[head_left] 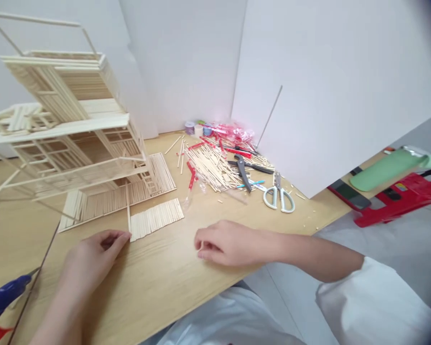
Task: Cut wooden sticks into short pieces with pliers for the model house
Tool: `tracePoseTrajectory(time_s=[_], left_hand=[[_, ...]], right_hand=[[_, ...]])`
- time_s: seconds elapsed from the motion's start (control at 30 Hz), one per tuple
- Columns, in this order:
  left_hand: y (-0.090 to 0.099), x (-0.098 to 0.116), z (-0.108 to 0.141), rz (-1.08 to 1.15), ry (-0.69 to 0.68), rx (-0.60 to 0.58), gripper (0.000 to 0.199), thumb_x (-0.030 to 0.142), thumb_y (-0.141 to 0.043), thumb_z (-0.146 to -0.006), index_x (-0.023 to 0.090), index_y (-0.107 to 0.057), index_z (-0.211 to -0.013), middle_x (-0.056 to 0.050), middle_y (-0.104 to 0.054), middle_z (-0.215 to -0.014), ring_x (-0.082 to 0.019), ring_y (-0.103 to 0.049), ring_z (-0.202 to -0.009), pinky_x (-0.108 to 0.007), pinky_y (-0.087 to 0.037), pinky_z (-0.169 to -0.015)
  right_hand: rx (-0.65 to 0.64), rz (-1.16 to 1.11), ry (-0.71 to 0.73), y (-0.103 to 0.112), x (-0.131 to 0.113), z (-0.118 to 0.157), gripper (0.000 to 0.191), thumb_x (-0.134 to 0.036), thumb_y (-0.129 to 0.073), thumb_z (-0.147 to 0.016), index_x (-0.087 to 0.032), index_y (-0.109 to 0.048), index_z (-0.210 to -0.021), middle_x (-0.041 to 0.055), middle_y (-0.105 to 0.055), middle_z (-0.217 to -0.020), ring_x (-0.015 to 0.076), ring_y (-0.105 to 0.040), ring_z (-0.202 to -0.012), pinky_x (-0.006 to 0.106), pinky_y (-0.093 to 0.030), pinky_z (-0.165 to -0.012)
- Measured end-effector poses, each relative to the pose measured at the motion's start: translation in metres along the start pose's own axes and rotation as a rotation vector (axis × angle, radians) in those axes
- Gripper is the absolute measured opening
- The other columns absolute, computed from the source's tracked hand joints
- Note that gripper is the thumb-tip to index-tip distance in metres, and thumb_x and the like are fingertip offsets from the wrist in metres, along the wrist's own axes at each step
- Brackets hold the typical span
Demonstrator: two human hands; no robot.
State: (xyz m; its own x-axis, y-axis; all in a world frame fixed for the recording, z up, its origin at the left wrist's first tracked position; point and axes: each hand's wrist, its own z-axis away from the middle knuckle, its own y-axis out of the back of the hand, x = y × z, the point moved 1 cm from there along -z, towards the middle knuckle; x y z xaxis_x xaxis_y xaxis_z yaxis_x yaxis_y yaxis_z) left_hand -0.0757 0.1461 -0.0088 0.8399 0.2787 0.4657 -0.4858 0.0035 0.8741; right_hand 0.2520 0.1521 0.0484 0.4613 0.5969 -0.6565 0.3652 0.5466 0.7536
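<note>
My left hand (96,254) is closed in a pinch at the lower end of a thin wooden stick (128,211), which stands along the left edge of a small panel of sticks (157,219). To the right, my right hand (215,243) rests over the wooden table with its fingers curled together; whatever they hold, if anything, is too small to make out. A multi-storey house model of pale sticks (82,148) rises at the left, on a base of side-by-side sticks (163,172).
Loose sticks (210,165) and red plastic wrappers (233,132) lie at the back centre, beside black pliers (242,172) and white-handled scissors (279,196). A blue glue gun (7,297) is at the lower left. White boards (309,86) stand behind the table (158,287).
</note>
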Motion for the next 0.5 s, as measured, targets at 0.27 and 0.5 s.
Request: tracePoseTrajectory(time_s=[0.27,0.5], left_hand=[[0.004,0.016,0.001,-0.066,0.155,-0.054,0.036,0.054,-0.052,-0.082,0.026,-0.071,-0.094,0.004,-0.076,-0.076,-0.026,-0.069,-0.084,-0.029,-0.042,-0.07],[0.002,0.014,0.006,0.037,0.096,-0.018,0.039,0.055,-0.054,-0.082,0.021,-0.071,-0.092,-0.004,-0.075,-0.082,-0.024,-0.067,-0.076,-0.031,-0.042,-0.068]], right_hand=[[0.578,0.513,-0.533,0.082,0.132,0.076,0.019,-0.024,-0.057,-0.093,-0.018,-0.073,-0.101,0.0115,-0.072,-0.101,0.0227,-0.065,-0.086,0.033,-0.045,-0.075],[0.368,0.493,-0.518,0.107,0.179,0.084,0.006,-0.02,-0.068,-0.081,-0.02,-0.073,-0.078,0.0101,-0.069,-0.091,0.0183,-0.063,-0.075,0.03,-0.045,-0.067]])
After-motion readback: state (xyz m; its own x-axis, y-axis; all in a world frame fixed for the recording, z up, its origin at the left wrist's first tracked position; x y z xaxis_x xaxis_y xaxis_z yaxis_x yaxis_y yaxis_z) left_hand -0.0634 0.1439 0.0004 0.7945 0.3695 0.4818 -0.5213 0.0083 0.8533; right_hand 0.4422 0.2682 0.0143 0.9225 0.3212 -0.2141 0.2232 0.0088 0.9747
